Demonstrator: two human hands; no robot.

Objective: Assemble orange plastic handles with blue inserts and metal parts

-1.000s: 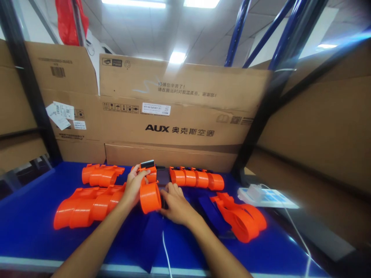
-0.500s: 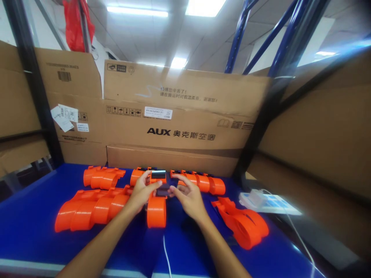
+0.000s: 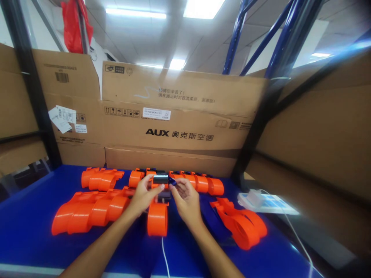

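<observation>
Near the middle of the table, my left hand (image 3: 144,195) is closed around an orange tape dispenser (image 3: 158,220), fingers behind it and thumb on its front. Its round orange body hangs down, and a silver serrated blade with a black strip (image 3: 160,178) lies across the top. My right hand (image 3: 187,197) is closed at the dispenser's right side, thumb and fingertips pinching a small dark blue or black piece (image 3: 172,181). Whether that piece is joined to the dispenser cannot be told. Behind the hands stand more orange tape dispensers (image 3: 201,184) with dark parts on top.
Orange dispenser bodies lie in rows at left (image 3: 87,212) and back left (image 3: 100,179), and in a pile at right (image 3: 246,227). A white power strip (image 3: 269,202) with a plug and cable is on the right. Cardboard walls (image 3: 179,154) enclose the blue table (image 3: 121,255).
The dispenser has tilted slightly and come a little lower. My right fingers have closed in on the dark piece beside the blade, where they were more spread before.
</observation>
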